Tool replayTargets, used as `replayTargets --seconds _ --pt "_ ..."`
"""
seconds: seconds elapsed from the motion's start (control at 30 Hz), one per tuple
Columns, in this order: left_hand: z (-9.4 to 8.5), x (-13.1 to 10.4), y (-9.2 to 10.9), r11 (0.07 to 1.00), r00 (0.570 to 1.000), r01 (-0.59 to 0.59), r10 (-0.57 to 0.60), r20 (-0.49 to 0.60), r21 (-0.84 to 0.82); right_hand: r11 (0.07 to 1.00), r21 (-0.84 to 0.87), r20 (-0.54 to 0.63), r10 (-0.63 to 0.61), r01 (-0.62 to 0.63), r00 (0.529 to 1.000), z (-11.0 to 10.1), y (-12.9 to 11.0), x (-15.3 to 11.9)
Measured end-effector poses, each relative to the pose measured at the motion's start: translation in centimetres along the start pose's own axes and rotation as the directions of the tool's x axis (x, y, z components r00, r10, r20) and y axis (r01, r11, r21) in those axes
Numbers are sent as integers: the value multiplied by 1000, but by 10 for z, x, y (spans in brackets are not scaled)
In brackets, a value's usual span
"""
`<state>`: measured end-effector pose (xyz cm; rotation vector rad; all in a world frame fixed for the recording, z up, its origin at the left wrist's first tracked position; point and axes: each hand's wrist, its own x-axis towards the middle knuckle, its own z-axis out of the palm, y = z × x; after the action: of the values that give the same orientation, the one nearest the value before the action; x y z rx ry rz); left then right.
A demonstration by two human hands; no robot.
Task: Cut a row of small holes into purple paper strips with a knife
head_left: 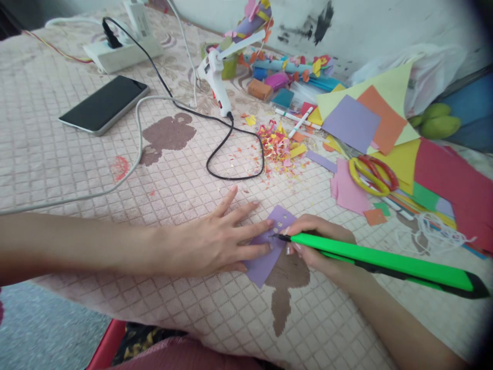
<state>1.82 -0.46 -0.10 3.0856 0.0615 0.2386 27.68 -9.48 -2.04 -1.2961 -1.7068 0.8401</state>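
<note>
Phone (102, 105) laid on quilted cloth (80, 177), white glue gun (217, 85) set farther right. Left hand (219, 241) spread flat, nothing gripped, pressed over left side of purple paper (264, 268) (small holes seen near its far end). Green cutter (385, 253) held in closed right hand (325, 225), tip pointed at paper. Scissors (353, 170) laid among coloured sheets (447, 180).

Green-and-black cutter (385, 255), purple paper (260, 269)

behind the bench (77, 169), draped in a grid-patterned cloth (162, 298), we see a pale wall (362, 25) with black smudges (324, 23); grey floor (54, 324) shows below.
</note>
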Motion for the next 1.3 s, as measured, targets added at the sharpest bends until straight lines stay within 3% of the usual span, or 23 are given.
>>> replayTargets --seconds 0.13,0.33,0.5,0.63,0.77,1.0,1.3 --pt "-1 0 0 1000 1000 5 -5 -15 -31 1000 -10 -16 -6 6 1000 1 1 0" --pt "-1 0 1 992 998 51 -46 45 -112 999 -33 1 31 -31 1000 0 -9 2" --pt "1 0 -2 954 996 87 -86 18 -286 971 181 -11 162 -157 987 -4 -17 6" --pt "1 4 -5 888 992 100 -125 -26 -448 870 416 -29 304 -265 952 -4 -10 6" --pt "0 15 -7 862 966 137 -225 -127 -489 800 546 -118 368 -249 922 -3 -5 10" --pt "4 37 -11 845 954 222 -290 -69 -487 708 664 -170 459 -243 872 -4 -7 20" --pt "4 39 -13 813 939 235 -332 -93 -533 703 684 -219 453 -195 864 -5 -3 23"
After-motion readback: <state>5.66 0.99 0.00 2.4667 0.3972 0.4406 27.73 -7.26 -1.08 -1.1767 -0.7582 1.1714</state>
